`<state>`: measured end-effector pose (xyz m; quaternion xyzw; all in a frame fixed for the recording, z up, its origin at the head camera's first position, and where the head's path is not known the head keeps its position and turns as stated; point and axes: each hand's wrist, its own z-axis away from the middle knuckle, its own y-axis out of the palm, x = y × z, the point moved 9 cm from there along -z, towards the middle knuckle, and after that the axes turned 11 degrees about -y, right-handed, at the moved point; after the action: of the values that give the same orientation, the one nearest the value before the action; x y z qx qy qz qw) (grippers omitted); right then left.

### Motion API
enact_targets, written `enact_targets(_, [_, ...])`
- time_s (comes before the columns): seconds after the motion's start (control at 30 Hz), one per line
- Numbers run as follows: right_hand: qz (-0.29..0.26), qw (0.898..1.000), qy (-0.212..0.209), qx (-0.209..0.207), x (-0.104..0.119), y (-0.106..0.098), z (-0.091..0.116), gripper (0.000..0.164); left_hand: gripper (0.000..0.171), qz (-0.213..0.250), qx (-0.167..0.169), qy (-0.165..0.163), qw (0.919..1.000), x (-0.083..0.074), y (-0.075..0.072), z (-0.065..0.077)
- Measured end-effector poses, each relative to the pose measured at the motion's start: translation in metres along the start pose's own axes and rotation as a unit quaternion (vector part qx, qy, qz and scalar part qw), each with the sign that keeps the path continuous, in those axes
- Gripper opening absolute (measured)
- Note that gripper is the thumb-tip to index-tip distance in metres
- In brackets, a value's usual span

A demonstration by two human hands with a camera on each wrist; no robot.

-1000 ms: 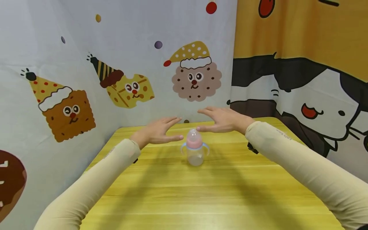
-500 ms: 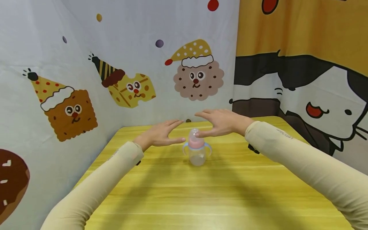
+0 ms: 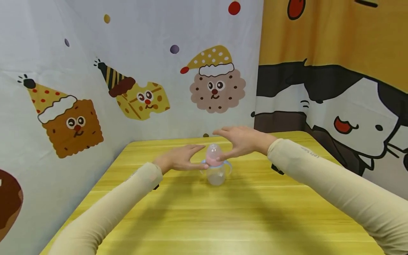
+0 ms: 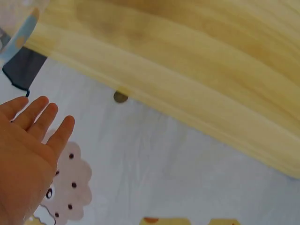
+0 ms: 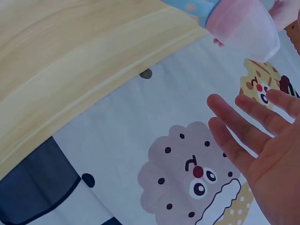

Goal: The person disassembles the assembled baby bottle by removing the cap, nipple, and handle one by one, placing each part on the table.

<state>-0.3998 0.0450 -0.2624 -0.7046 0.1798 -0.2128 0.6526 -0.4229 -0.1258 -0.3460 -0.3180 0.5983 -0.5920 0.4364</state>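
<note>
A baby bottle (image 3: 216,176) with a clear body, pink collar, domed clear cap and two blue side handles stands upright on the table. My left hand (image 3: 178,158) is at its left side, fingers extended, thumb tip right at the pink collar. On the other side my right hand (image 3: 244,141) has straight, spread fingers, and its thumb overlaps the collar in the head view. In the left wrist view a blue handle (image 4: 22,35) shows above my spread fingers. The right wrist view has the bottle's cap (image 5: 251,35) upside down beyond my open palm (image 5: 281,159).
The yellow wood-grain table (image 3: 210,219) ends at a white cloth backdrop (image 3: 140,42) printed with cartoon snacks in party hats. To the right hangs an orange curtain (image 3: 334,35) with a cartoon cat. Both forearms cast soft shadows on the tabletop.
Both hands have lowered towards the bottle, and the left has moved rightward to its collar. The right thumb has dropped from the cap's top to collar height. The bottle stays standing in place.
</note>
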Motion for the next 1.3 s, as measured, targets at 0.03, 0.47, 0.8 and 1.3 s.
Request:
enact_targets(0.03, [0.001, 1.000, -0.003, 0.001, 0.001, 0.001, 0.000, 0.101, 0.104, 0.004, 0.003, 0.002, 1.0000, 0.000, 0.004, -0.001])
enact_targets(0.47, [-0.016, 1.000, 0.002, 0.009, 0.002, 0.019, -0.003, 0.101, 0.086, 0.164, 0.061, 0.054, 0.9831, -0.008, 0.044, -0.018])
enact_targets(0.8, [-0.027, 0.999, -0.012, 0.012, 0.010, 0.027, -0.021, 0.101, 0.083, 0.266, 0.072, 0.055, 0.9598, -0.006, 0.053, -0.021])
enact_targets(1.3, [0.035, 0.999, -0.002, -0.009, 0.012, 0.034, -0.032, 0.104, 0.086, 0.351, 0.100, 0.085, 0.9271, -0.019, 0.064, -0.034])
